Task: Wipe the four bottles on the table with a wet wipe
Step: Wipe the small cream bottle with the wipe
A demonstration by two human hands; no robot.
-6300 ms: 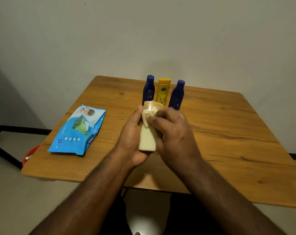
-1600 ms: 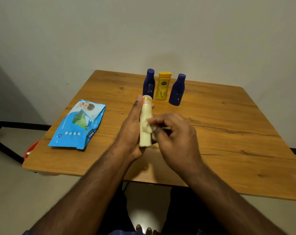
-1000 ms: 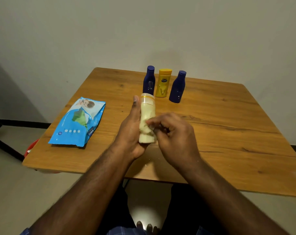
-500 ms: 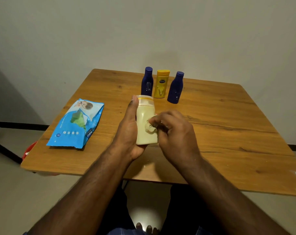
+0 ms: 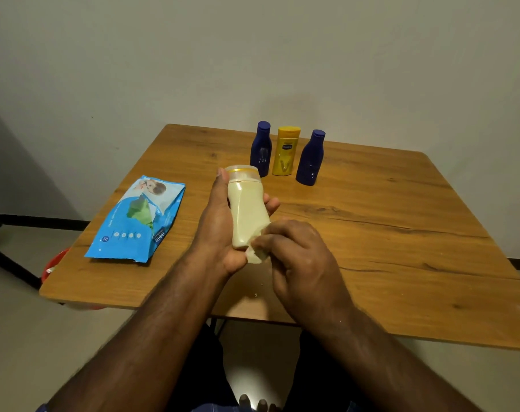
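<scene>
Your left hand (image 5: 220, 233) grips the cream lotion bottle (image 5: 247, 209) above the table's (image 5: 401, 263) near middle, thumb up along its 9 o'clock side, fingertips showing at 3 o'clock. Your right hand (image 5: 300, 263) pinches the crumpled wet wipe (image 5: 257, 254) against the bottle's base, at its 6 o'clock. The bottle is pale, cap tilted toward 12, with a yellow band. Toward 12 o'clock stand two blue bottles (image 5: 261, 150) and a yellow bottle (image 5: 286, 151).

Likely home room: wooden worktop (image 5: 372, 233) against plain wall (image 5: 253, 55), baby wet-wipes pack (image 5: 136, 221), lotion bottles (image 5: 285, 151), tiled floor (image 5: 15, 337).
</scene>
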